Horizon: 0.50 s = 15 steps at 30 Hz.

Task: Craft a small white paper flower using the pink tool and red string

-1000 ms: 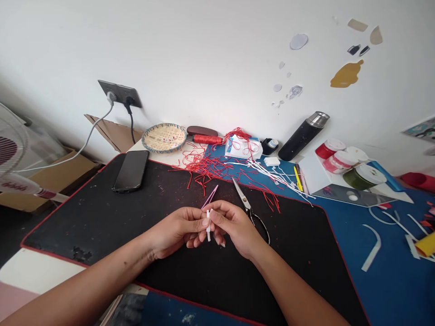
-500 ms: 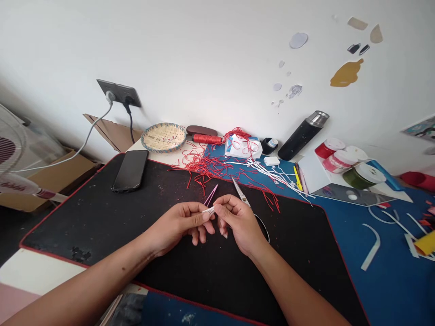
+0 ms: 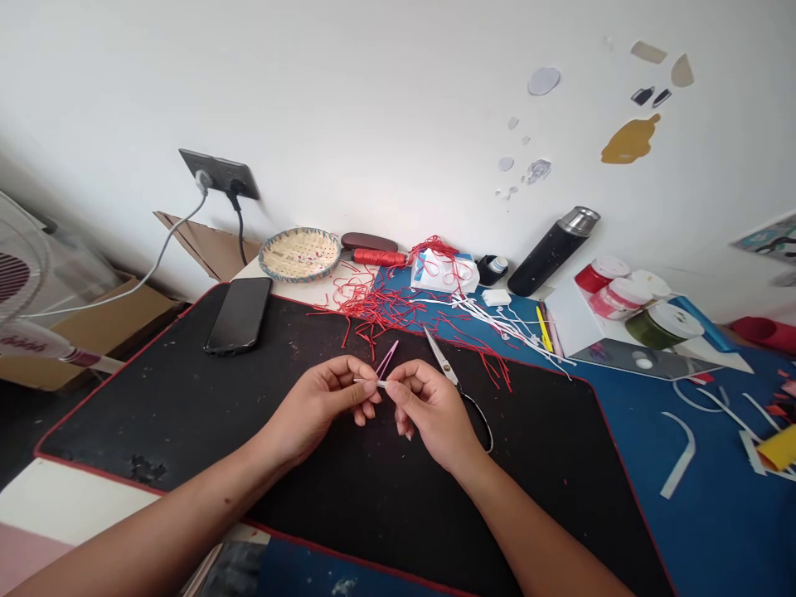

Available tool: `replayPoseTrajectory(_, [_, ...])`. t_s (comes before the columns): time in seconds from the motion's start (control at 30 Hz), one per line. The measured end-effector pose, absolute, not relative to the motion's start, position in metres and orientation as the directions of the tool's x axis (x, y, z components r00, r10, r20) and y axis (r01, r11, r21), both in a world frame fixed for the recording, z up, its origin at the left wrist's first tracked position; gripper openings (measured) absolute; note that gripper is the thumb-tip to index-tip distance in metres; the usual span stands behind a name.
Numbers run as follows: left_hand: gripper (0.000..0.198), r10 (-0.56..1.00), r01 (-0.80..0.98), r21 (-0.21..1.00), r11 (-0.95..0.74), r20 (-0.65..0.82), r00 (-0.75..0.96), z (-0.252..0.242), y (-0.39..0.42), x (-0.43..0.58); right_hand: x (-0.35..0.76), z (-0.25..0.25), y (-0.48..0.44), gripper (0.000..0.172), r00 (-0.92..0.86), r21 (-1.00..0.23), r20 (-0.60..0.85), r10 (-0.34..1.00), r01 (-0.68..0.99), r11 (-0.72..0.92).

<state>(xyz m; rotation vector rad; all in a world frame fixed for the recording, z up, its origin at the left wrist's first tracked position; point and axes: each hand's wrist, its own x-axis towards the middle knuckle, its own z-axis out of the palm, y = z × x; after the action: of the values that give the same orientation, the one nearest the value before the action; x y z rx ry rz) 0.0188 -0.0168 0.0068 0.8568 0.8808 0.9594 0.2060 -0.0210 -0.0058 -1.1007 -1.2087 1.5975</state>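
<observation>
Moved: Since the earlier frame, the thin white strip [image 3: 370, 383] has been turned from nearly upright to nearly level, and the left hand [image 3: 314, 402] and right hand [image 3: 432, 410] have been brought closer together.

Grip: The strip is pinched by the left thumb and fingers. The right fingertips are pressed at its right end, but a firm hold there cannot be told. Neither hand looks released. It seems held level so that both hands can reach it.

Held thing: It is kept at frame centre, above the black desk mat [image 3: 155, 414].

Near the hands: A slim pink stick [image 3: 386, 359] is lying just behind the fingers. Steel scissors [image 3: 443, 365] are left beside the right hand, perhaps for easy reach.

Farther: Red paper strips [image 3: 373, 307] are heaped at upper centre, and white strips [image 3: 497, 319] are spread to their right. A black phone [image 3: 240, 315] is placed at upper left of the mat.
</observation>
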Motion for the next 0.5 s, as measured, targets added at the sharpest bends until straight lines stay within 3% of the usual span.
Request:
replayPoseTrajectory(0.23, [0.029,0.945,-0.098,0.982,0.161,-0.125,0.301,0.011,-0.0234,0.0185,0.2053,-0.0089,-0.0247,0.035,-0.328,-0.985,-0.151,0.933,-0.027,-0.169])
replayPoseTrajectory(0.5, [0.034,0.941,-0.119,0.976,0.184,-0.139,0.31,0.0092,-0.0243,0.0211,0.2065,-0.0057,-0.0226,0.039,-0.311,-0.985,-0.16,0.937,-0.012,-0.172])
